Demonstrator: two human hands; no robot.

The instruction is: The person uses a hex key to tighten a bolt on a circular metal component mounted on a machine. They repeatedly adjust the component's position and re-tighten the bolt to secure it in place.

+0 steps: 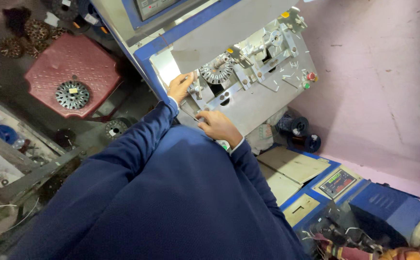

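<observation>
A round slotted stator core (216,70) sits in the fixture of a grey metal winding machine (258,103). My left hand (180,86) reaches to the left side of that core, with its fingers curled on a small metal bracket (195,86) beside it. My right hand (218,126) lies lower, at the near edge of the machine's sloping plate. Its fingers are curled under, and what they hold is hidden. Both arms are in dark blue sleeves.
A red and a green button (309,80) sit at the plate's right edge. A red plastic stool (94,62) carries another stator core (72,94), and more cores lie on the floor nearby. Dark wire spools (299,132) and a second blue machine (364,202) stand at the right on the pink floor.
</observation>
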